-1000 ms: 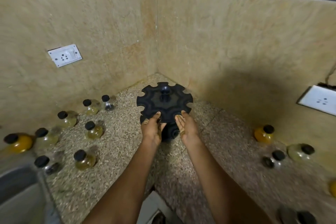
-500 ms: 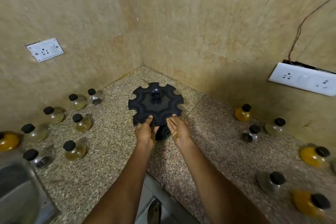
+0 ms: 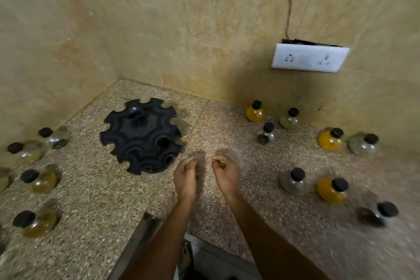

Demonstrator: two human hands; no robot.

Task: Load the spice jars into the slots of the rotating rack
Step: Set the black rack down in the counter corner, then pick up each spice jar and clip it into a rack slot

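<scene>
The black rotating rack [image 3: 142,135] stands in the counter's corner, its notched slots holding no jars. My left hand [image 3: 186,176] and my right hand [image 3: 223,171] hover side by side just right of the rack, off it, fingers curled inward with nothing in them. Round spice jars with black caps lie scattered on both sides. To the right are an orange jar [image 3: 255,112], a dark jar [image 3: 266,134], a clear jar [image 3: 293,181] and another orange jar [image 3: 332,190]. On the left are a yellowish jar [image 3: 39,180] and a second one [image 3: 36,224].
A speckled granite counter [image 3: 102,200] runs along two beige stone walls. A white socket plate [image 3: 310,58] with a loose wire hangs on the right wall. The counter's front edge [image 3: 136,232] cuts in near my forearms, with floor below.
Both hands have let go of the rack's front edge and drawn back to its right, fingers curling in. The view has swung right, showing more of the right-hand jars.
</scene>
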